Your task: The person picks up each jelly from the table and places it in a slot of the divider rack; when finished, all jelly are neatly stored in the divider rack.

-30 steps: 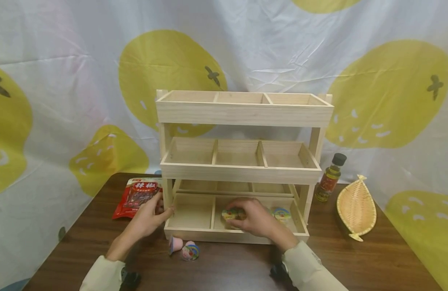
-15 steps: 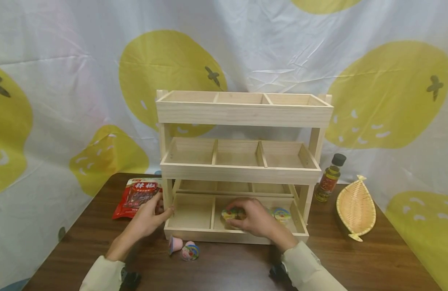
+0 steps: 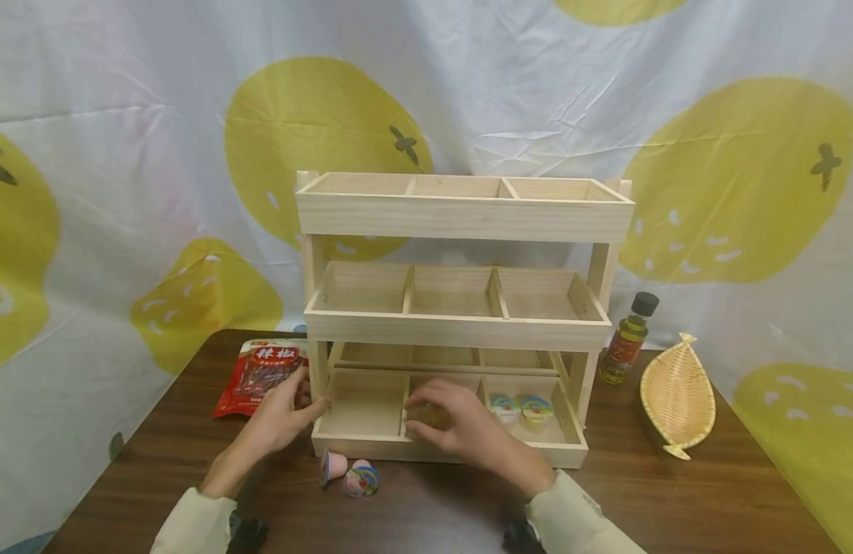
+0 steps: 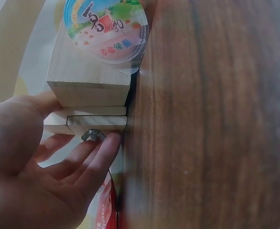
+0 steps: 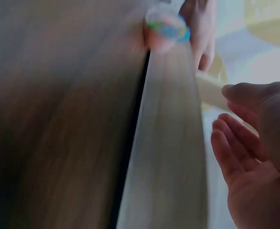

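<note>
A three-tier wooden rack (image 3: pixel 461 219) with divided trays stands on the table. My left hand (image 3: pixel 281 412) grips its left upright near the bottom; in the left wrist view the fingertips lie beside a wing nut (image 4: pixel 93 135). Over the bottom tray's middle compartment is my right hand (image 3: pixel 461 423), thumb and fingers apart. A yellowish jelly cup (image 3: pixel 431 416) shows partly between them, and the rest of it is hidden. Two more jelly cups, one white (image 3: pixel 504 408) and one yellow (image 3: pixel 537 411), sit in the right compartment.
Pink jelly cups (image 3: pixel 334 466) lie on the table before the rack's left front corner. A red bag of dried chillies (image 3: pixel 263 377) lies left of the rack. An oil bottle (image 3: pixel 628 338) and a woven basket (image 3: pixel 678 396) stand right. A patterned cloth (image 3: pixel 523 92) hangs behind.
My right hand has shifted left within the middle compartment, uncovering the white cup in the right compartment. The left hand stays on the upright.
</note>
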`<state>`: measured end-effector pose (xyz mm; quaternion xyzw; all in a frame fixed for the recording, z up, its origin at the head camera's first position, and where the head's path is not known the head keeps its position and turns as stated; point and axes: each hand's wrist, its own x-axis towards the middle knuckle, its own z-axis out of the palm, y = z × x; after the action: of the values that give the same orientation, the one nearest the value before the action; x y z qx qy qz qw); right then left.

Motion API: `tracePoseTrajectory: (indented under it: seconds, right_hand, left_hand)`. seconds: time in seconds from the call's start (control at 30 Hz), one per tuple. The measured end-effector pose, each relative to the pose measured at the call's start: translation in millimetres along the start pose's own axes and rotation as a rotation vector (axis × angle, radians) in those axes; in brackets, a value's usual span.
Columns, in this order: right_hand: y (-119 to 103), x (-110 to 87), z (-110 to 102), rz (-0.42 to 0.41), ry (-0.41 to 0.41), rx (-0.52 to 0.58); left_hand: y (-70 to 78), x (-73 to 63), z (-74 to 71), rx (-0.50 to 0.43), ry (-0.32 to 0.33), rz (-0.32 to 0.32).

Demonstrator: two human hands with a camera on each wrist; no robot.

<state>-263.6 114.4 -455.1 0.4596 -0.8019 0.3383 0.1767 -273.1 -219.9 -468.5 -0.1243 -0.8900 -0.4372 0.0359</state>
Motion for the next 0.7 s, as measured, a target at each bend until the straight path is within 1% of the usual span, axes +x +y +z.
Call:
tracePoseTrajectory:
  seconds: [0.03, 0.1, 0.13, 0.2, 0.33, 0.43, 0.5, 0.53, 0.7]
  right_hand:
    - [-6.0, 1.6, 2.5, -0.033, -0.011, 0.026]
    - [-18.5, 4.2, 6.5, -0.058, -0.057, 0.061]
    - [-24.4, 5.5, 8.6, -0.069, -0.099, 0.064]
    - [-35.1, 7.7, 12.6, -0.065, -0.192, 0.067]
    - [-51.1, 11.3, 22.9, -0.044, -0.39, -0.031]
    - [-57.1, 10.1, 27.8, -0.019, -0.49, -0.112]
    - [-58.6, 7.7, 29.1, -0.005, -0.523, -0.133]
    - [-58.6, 7.0, 29.4, -0.003, -0.524, -0.129]
    - [-55.4, 5.2, 33.4, -0.013, -0.472, -0.096]
  left_hand:
    - [0.3, 0.0, 0.2, -0.001, 0.0, 0.0]
    - [0.2, 0.1, 0.2, 0.003, 0.0, 0.001]
    - [-0.1, 0.0, 0.2, 0.004, 0.0, 0.002]
    - [-0.2, -0.5, 0.2, 0.004, 0.0, -0.001]
    - [-1.7, -2.7, -0.9, -0.022, -0.005, -0.003]
    - [-1.7, -3.2, -1.3, -0.036, -0.008, 0.0]
    - [-1.8, -2.7, -1.3, -0.031, -0.008, 0.007]
    - [-2.1, -2.0, -1.1, -0.026, -0.007, 0.01]
    - [-2.7, 1.1, 0.0, -0.003, -0.001, 0.026]
